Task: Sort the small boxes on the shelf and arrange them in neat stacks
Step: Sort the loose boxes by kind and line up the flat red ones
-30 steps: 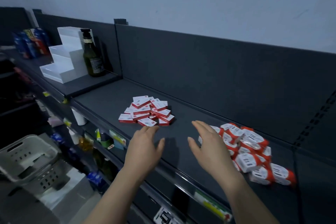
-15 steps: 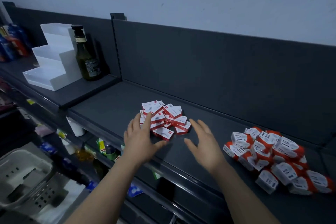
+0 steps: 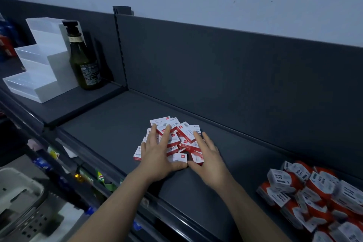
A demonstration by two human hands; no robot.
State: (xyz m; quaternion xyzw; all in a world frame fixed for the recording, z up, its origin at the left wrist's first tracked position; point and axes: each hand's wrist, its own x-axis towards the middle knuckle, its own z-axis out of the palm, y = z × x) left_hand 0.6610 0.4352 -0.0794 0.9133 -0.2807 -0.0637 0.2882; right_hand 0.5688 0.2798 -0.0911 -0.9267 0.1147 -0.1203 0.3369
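Note:
A loose heap of small red-and-white boxes [image 3: 177, 126] lies in the middle of the dark grey shelf [image 3: 110, 124]. My left hand [image 3: 159, 151] lies flat on the heap's left side, fingers spread over several boxes. On the right side rests my right hand [image 3: 206, 153], fingers together and thumb touching the left thumb in front of the heap. Neither hand grips a box. A second jumbled pile of orange-and-white boxes [image 3: 314, 192] fills the shelf's right end.
A white stepped display stand [image 3: 39, 65] and a dark green pump bottle [image 3: 82, 61] stand on the neighbouring shelf to the left. Lower shelves with small goods run below the front edge. A grey basket [image 3: 17, 198] sits at the lower left.
Both hands moved forward from the bare shelf onto the red-and-white heap and now rest on it. The view shifted closer, so the heap sits more central.

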